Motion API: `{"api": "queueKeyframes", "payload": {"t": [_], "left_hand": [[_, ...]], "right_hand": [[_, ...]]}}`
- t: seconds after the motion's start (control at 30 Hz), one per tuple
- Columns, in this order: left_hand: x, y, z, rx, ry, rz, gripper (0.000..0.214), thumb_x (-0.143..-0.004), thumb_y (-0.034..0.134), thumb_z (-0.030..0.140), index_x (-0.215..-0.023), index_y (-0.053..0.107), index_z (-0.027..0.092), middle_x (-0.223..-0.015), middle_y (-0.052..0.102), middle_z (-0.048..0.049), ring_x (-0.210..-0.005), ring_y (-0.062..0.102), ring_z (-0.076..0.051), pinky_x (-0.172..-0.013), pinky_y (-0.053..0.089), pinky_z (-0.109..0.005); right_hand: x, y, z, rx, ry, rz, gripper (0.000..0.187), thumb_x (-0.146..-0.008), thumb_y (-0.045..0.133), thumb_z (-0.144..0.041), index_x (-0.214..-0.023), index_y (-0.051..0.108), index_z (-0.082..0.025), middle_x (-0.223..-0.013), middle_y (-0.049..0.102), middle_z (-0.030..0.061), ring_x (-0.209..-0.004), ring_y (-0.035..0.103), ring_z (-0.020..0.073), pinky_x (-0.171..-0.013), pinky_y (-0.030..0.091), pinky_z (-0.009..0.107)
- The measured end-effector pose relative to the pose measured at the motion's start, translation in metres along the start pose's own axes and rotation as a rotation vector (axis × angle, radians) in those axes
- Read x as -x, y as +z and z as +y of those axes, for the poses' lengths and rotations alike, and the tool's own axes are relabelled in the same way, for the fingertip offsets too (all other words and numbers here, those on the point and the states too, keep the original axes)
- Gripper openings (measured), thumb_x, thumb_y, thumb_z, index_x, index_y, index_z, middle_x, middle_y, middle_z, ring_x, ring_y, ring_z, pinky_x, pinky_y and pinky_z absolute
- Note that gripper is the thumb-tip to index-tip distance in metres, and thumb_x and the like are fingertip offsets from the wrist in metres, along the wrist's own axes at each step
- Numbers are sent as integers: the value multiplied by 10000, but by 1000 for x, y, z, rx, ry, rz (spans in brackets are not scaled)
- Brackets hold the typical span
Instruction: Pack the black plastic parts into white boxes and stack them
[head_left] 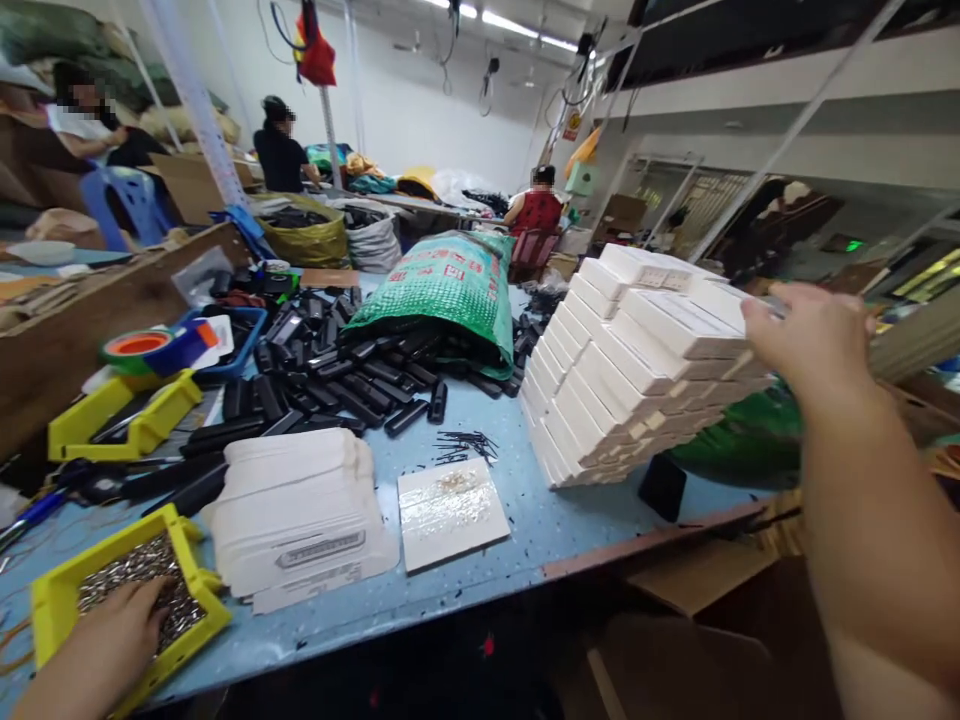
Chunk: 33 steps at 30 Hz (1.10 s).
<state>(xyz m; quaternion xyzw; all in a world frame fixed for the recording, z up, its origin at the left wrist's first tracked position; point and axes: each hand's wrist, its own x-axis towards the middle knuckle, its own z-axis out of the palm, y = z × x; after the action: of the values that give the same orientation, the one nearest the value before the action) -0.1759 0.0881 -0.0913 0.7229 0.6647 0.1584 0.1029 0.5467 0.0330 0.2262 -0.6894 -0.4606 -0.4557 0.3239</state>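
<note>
My left hand [120, 625] dips into a yellow bin [46, 610] at the lower left. Its fingers curl in among many small shiny metal pieces [127, 570]; what lies between the fingertips is hidden. At the upper right, my right hand [814, 330] grips the end of a white box [720, 308] on top of a tall stack of similar white boxes [600, 400]. Beside the yellow bin lies a thick pile of printed white cards [296, 510]. Right of the cards is a flat white slab [454, 510] with a glossy top, and thin black sticks [465, 445] lie behind it.
A green woven sack [450, 290] spills black plastic parts [367, 390] across the blue table. Tape rolls [139, 345] and another yellow bin [161, 415] stand on the left. An open cardboard box [705, 575] sits below the front edge. Several people work farther back.
</note>
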Motion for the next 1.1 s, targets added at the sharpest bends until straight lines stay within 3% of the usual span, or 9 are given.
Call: {"api": "queueKeyframes", "payload": {"t": [0.1, 0.17, 0.33, 0.47, 0.57, 0.67, 0.8, 0.93, 1.1], "left_hand": [[5, -5, 3, -41, -106, -50, 208, -649, 413, 402, -568, 527, 248, -641, 677, -93, -687, 664, -338, -724, 529, -489], [7, -15, 12, -49, -157, -102, 276, -727, 375, 402, -590, 558, 248, -646, 701, -54, -664, 664, -306, -661, 525, -443], [14, -27, 17, -89, -142, -26, 345, -816, 351, 445, -729, 642, 282, -807, 744, 39, -819, 667, -259, -763, 513, -402], [16, -17, -6, -43, -4, 87, 308, -718, 451, 445, -702, 684, 245, -930, 732, -65, -917, 640, -307, -875, 476, -425], [25, -17, 3, 153, -141, 207, 293, -660, 543, 489, -747, 697, 256, -899, 731, -69, -876, 643, -301, -843, 485, -404], [36, -12, 60, 586, -464, 296, 332, -637, 648, 523, -807, 694, 241, -851, 723, -41, -832, 646, -253, -781, 506, -358], [39, 23, 168, 1457, -607, 45, 434, -492, 840, 438, -787, 677, 164, -749, 687, -35, -711, 626, -158, -712, 516, -280], [37, 56, 226, 1692, -570, -73, 346, -565, 839, 361, -807, 706, 152, -773, 671, -22, -732, 614, -118, -729, 506, -240], [39, 60, 230, 1539, -337, -35, 281, -650, 796, 285, -866, 661, 167, -768, 661, 5, -726, 594, -100, -710, 483, -211]], "right_hand": [[61, 25, -90, -402, 21, -89, 418, -869, 544, -453, -1143, 625, -147, -1247, 602, 112, -1207, 491, 231, -919, 364, 441], [115, 52, -175, -798, 178, -608, 256, -882, 540, -300, -1079, 637, -169, -1156, 641, 91, -1091, 562, 184, -961, 397, 371], [203, 142, -321, -838, 403, -1017, 370, -774, 641, -220, -1117, 601, -89, -1130, 637, 180, -1087, 586, 280, -934, 449, 390], [217, 180, -328, -842, 613, -1174, 471, -692, 703, -236, -1126, 570, -111, -1090, 644, 168, -1074, 591, 286, -892, 467, 372], [222, 176, -305, -952, 710, -1286, 437, -650, 730, -269, -1044, 590, -138, -1011, 669, 130, -963, 635, 262, -797, 505, 346], [244, 145, -288, -1143, 757, -1370, 418, -658, 723, -365, -992, 591, -152, -956, 682, 98, -878, 657, 236, -718, 527, 322], [284, 73, -291, -1578, 915, -1415, 493, -694, 692, -523, -1024, 576, -176, -733, 670, 36, -623, 644, 196, -572, 513, 315], [292, 18, -314, -1960, 1115, -1109, 341, -691, 708, -407, -927, 584, -194, -761, 645, 17, -662, 637, 174, -667, 525, 339], [276, 2, -338, -2055, 1373, -596, 165, -734, 615, -320, -824, 507, -234, -612, 486, -73, -558, 508, 88, -640, 490, 269]]}}
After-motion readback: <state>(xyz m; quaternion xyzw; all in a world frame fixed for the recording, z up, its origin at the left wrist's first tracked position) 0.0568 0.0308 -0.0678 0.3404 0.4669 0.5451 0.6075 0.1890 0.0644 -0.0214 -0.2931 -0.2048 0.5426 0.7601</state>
